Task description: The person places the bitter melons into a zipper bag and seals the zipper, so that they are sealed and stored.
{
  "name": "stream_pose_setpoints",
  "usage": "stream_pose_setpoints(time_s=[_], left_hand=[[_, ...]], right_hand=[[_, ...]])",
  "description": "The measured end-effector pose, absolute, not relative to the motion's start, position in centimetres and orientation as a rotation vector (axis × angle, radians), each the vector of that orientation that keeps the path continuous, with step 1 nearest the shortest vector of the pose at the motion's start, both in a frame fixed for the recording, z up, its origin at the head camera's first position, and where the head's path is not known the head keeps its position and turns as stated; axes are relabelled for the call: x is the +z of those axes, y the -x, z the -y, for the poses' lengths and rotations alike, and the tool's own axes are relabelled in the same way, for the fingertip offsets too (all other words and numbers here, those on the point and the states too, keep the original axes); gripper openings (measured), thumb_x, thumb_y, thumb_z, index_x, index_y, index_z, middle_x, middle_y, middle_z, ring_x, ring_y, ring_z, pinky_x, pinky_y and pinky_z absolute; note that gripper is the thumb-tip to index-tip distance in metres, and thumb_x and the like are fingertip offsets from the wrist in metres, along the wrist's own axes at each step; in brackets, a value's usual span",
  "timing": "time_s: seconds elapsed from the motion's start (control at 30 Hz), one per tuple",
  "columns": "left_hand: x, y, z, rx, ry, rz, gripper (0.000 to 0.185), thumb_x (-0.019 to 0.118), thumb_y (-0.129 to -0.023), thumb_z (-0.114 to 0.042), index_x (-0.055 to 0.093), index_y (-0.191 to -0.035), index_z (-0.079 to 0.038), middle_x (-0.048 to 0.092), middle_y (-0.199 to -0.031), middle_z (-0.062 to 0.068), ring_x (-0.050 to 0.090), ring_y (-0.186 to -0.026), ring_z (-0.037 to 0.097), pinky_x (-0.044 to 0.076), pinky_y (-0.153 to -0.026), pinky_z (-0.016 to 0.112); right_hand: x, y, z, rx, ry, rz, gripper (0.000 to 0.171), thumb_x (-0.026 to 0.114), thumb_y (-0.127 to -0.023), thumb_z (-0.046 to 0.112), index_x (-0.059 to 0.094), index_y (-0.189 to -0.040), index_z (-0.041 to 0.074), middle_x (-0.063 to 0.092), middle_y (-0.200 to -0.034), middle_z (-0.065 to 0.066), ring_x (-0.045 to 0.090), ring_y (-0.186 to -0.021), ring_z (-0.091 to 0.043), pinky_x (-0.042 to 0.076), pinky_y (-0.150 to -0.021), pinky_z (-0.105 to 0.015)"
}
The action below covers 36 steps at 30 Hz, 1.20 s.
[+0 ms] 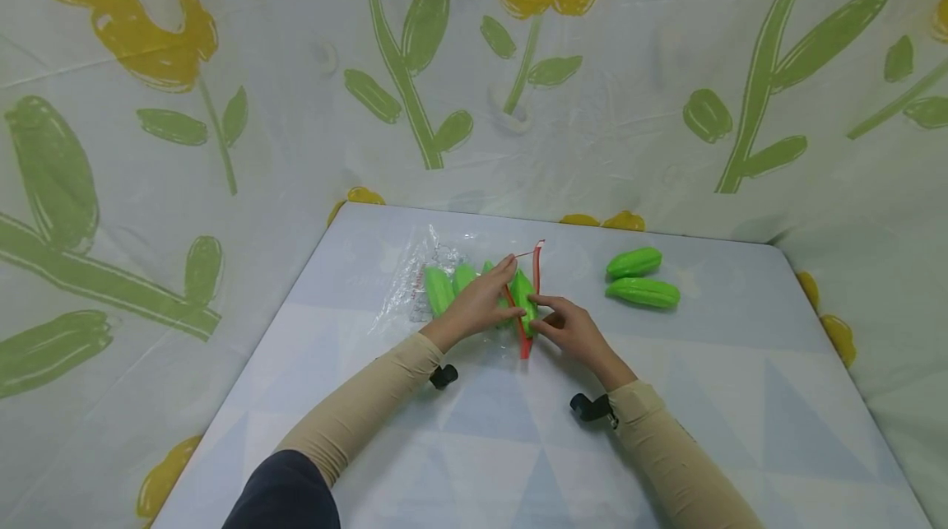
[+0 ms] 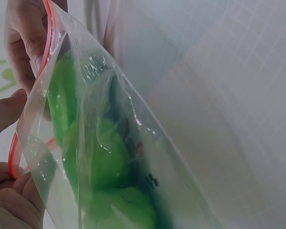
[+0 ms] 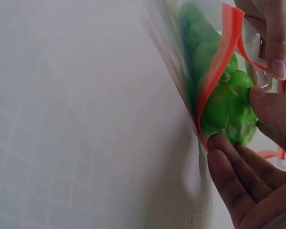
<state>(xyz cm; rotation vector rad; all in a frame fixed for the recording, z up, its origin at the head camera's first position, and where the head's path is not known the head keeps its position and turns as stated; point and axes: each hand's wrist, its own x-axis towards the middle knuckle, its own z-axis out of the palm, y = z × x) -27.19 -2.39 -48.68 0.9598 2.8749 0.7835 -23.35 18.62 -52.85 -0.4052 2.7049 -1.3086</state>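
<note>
Table | clear bag, far-centre, bagged gourds within | left hand, spread wide at red rim | right hand, pinching one gourd at rim's right | loose gourds, two, far right | advised: rim wide, gourd eased leftward

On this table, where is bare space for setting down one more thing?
Bare table lies from the loose green vegetables to the right edge, left of the clear bag, and between the left sleeve and right sleeve. The bag's opening is crowded by left hand, right hand and a green vegetable.
</note>
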Motion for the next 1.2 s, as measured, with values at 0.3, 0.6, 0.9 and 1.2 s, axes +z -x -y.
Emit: stream_pose_setpoints(time_s=[0.3, 0.6, 0.9, 1.2], left_hand=[[-48.46, 27.21, 2.35, 0.752, -0.957, -2.879, 0.09, 0.069, -0.081, -0.044, 0.023, -0.147, -0.004, 0.016, -0.154, 0.007, 0.027, -0.137, 0.021, 0.033, -0.107, 0.034], [-48.52, 27.27, 2.39, 0.75, -0.954, -2.879, 0.089, 0.068, -0.081, -0.044, 0.024, -0.146, -0.003, 0.016, -0.154, 0.007, 0.027, -0.137, 0.021, 0.033, -0.107, 0.034], [-48.73, 27.37, 2.4, 0.772, -0.95, -2.873, 0.089, 0.069, -0.081, -0.045, 0.025, -0.146, -0.003, 0.015, -0.155, 0.006, 0.025, -0.138, 0.021, 0.031, -0.108, 0.035], [-48.78, 27.31, 2.38, 0.763, -0.939, -2.867, 0.09, 0.068, -0.08, -0.045, 0.023, -0.147, -0.005, 0.014, -0.155, 0.004, 0.024, -0.138, 0.02, 0.031, -0.108, 0.034]], right_hand=[[-52.92, 23.48, -18.27, -1.302, 0.401, -2.694, 0.051, 0.068, -0.084, 0.034, 0.052, -0.132, 0.03, 0.055, -0.125, 0.001, 0.063, -0.085, -0.013, 0.053, -0.067, -0.029], [-53.26, 23.62, -18.33, -1.301, 0.407, -2.702, 0.05, 0.068, -0.083, 0.036, 0.053, -0.131, 0.031, 0.057, -0.121, 0.003, 0.063, -0.085, -0.011, 0.052, -0.064, -0.028], [-52.91, 23.51, -18.59, -1.288, 0.406, -2.704, 0.051, 0.067, -0.084, 0.038, 0.052, -0.132, 0.029, 0.058, -0.121, 0.004, 0.063, -0.087, -0.012, 0.052, -0.065, -0.028], [-52.95, 23.49, -19.2, -1.27, 0.433, -2.739, 0.048, 0.065, -0.085, 0.037, 0.052, -0.131, 0.033, 0.056, -0.127, 0.005, 0.062, -0.091, -0.012, 0.053, -0.068, -0.029]])
